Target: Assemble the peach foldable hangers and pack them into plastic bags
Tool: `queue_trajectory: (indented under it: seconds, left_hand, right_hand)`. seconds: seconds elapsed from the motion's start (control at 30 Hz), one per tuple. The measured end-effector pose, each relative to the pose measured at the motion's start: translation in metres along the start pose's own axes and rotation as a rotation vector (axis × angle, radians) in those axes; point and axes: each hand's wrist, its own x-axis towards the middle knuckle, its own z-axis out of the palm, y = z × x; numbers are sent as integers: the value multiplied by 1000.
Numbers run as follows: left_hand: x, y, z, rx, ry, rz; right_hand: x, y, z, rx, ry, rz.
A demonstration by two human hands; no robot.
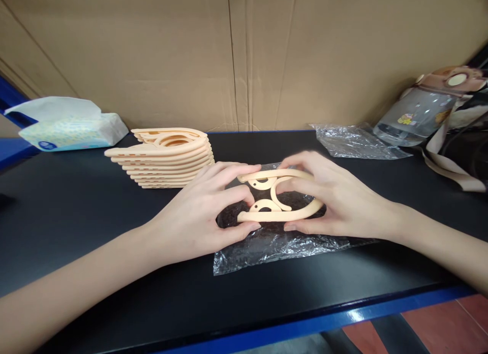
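Observation:
Between my two hands is a cream plastic folding clothes hanger (267, 217), its two arms folded side by side and its curved hook lying inside. My left hand (204, 206) grips the free ends of both arms, thumb at the near arm and fingers at the far one. At the rounded right end, my right hand (335, 199) is closed around the hanger, with one finger inside the curve. Beneath the hanger a clear plastic bag (247, 255) lies flat on the black tabletop (171, 303), partly covered by my hands.
Behind my left hand stands a stack of several matching hangers (171, 158). A tissue pack (72, 133) sits at the far left. Another clear bag (351, 140) and a strapped water bottle (419, 110) are at the back right. Cardboard (171, 54) walls the rear edge.

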Motion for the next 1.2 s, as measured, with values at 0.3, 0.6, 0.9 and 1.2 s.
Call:
queue_trajectory:
  seconds: [0.3, 0.6, 0.9, 1.2]
  left_hand:
    - [0, 0, 0, 0, -2, 1]
    - [0, 0, -1, 13, -15, 3]
    - [0, 0, 0, 18, -18, 8]
    - [0, 2, 0, -37, -9, -86]
  right_hand:
    - [0, 0, 0, -9, -14, 0]
    - [0, 0, 0, 0, -13, 11]
    - [0, -1, 0, 2, -15, 3]
    - [-1, 1, 3, 22, 73, 2]
